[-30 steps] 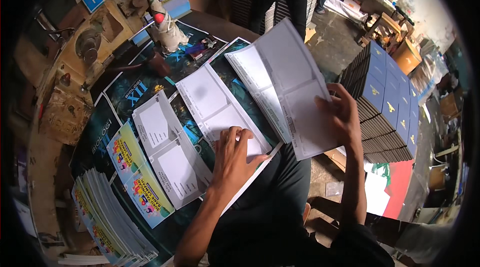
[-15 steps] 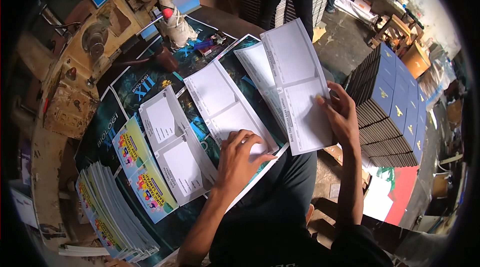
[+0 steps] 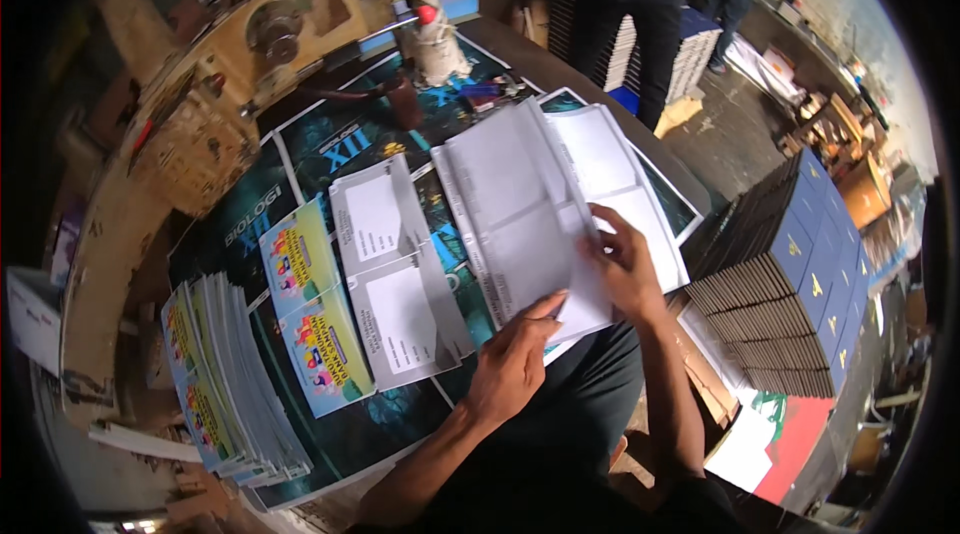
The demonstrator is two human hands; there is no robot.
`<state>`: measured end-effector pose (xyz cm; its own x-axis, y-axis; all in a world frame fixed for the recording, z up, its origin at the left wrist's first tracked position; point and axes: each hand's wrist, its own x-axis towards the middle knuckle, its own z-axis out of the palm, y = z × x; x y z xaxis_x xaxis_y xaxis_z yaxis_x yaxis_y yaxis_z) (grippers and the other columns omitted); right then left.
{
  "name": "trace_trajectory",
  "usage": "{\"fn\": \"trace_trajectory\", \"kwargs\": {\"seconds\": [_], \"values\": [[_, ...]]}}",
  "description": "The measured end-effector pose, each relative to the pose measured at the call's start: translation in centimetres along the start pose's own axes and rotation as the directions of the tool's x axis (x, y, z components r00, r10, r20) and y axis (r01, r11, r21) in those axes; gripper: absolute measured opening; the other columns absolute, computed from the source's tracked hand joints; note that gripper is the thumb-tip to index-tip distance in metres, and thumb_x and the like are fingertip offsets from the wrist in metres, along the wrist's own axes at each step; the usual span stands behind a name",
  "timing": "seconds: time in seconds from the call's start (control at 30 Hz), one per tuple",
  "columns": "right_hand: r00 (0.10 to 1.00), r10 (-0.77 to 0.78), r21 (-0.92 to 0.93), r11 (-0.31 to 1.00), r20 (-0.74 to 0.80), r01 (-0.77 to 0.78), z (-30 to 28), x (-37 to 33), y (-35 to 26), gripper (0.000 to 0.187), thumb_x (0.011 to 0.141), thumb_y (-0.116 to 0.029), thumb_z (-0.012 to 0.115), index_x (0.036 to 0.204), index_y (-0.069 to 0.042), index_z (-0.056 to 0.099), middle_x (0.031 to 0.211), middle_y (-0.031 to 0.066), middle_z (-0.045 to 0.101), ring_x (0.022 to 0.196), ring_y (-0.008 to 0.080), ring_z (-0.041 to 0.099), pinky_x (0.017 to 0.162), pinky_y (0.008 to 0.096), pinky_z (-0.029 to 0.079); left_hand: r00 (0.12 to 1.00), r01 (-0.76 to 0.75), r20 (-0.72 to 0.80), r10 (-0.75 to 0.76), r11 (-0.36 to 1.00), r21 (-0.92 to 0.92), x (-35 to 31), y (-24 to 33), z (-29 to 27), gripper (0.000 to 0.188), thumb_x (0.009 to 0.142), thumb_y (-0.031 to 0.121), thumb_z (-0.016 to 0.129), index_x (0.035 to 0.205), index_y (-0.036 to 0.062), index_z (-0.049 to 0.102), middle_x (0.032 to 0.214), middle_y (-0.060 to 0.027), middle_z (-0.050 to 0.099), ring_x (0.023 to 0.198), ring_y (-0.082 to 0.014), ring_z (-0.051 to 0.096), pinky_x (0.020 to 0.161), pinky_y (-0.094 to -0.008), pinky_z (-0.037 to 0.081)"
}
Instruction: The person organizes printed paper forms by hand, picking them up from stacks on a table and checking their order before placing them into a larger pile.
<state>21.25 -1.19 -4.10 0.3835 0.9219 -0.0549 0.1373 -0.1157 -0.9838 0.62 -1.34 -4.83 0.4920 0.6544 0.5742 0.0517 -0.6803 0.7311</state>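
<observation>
A white printed sheet (image 3: 510,189), marked into two panels, lies over the middle pile, its right part lifted and slightly blurred. My right hand (image 3: 628,269) pinches its right edge with thumb and bent fingers. My left hand (image 3: 512,362) rests at the sheet's lower edge, fingers stretched out against the paper. Under and right of my right hand lies another pile of white sheets (image 3: 640,219). To the left are grey-and-white printed sheets (image 3: 385,234) and, beside them, colourful yellow-and-blue covers (image 3: 325,349).
A thick fanned stack of covers (image 3: 215,384) stands at the table's left edge. Behind are a brown pipe-shaped tool (image 3: 403,102), a wrapped post (image 3: 437,54) and a worn machine (image 3: 205,139). Blue-covered books (image 3: 790,254) are piled on the right. Two people (image 3: 640,24) stand at the back.
My right hand has brought the lifted sheet leftward from the right pile onto the middle pile. My left hand has shifted to its lower edge. The view has turned somewhat.
</observation>
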Motion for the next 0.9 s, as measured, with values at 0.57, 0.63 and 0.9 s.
{"fn": "trace_trajectory", "kwargs": {"seconds": [0.57, 0.63, 0.9], "values": [[0.997, 0.070, -0.198, 0.977, -0.036, -0.075, 2.7, -0.2, -1.0, 0.074, 0.088, -0.030, 0.078, 0.142, 0.009, 0.048, 0.124, 0.0284, 0.064, 0.112, 0.0317, 0.065, 0.098, 0.0388, 0.051, 0.905, 0.369, 0.104, -0.413, 0.882, 0.292, -2.7, -1.0, -14.8, 0.020, 0.089, 0.013, 0.074, 0.094, 0.0008, 0.058, 0.105, -0.0136, 0.064, 0.096, -0.0242, 0.064, 0.082, -0.0337, 0.049], [0.995, 0.062, -0.114, 0.991, -0.075, -0.071, 2.8, 0.1, -0.7, 0.074, 0.085, -0.014, 0.080, 0.144, 0.010, 0.043, 0.112, 0.0259, 0.069, 0.097, 0.0263, 0.070, 0.084, 0.0325, 0.057, 0.862, 0.506, -0.098, -0.497, 0.855, 0.113, -3.0, 0.1, -14.1, 0.014, 0.095, 0.008, 0.068, 0.090, 0.0018, 0.056, 0.079, -0.0052, 0.055, 0.066, -0.0074, 0.048, 0.058, -0.0234, 0.036], [0.952, -0.155, 0.096, 0.986, 0.266, 0.134, 12.1, -1.2, -1.1, 0.063, 0.093, 0.002, 0.063, 0.150, 0.004, 0.035, 0.105, 0.0145, 0.070, 0.097, 0.0162, 0.066, 0.087, 0.0272, 0.051, 0.862, 0.470, -0.093, -0.499, 0.854, -0.222, -5.1, -0.5, -12.9, 0.013, 0.097, 0.004, 0.064, 0.092, 0.0014, 0.053, 0.076, -0.0008, 0.049, 0.069, -0.0039, 0.042, 0.058, -0.0209, 0.032]]}}
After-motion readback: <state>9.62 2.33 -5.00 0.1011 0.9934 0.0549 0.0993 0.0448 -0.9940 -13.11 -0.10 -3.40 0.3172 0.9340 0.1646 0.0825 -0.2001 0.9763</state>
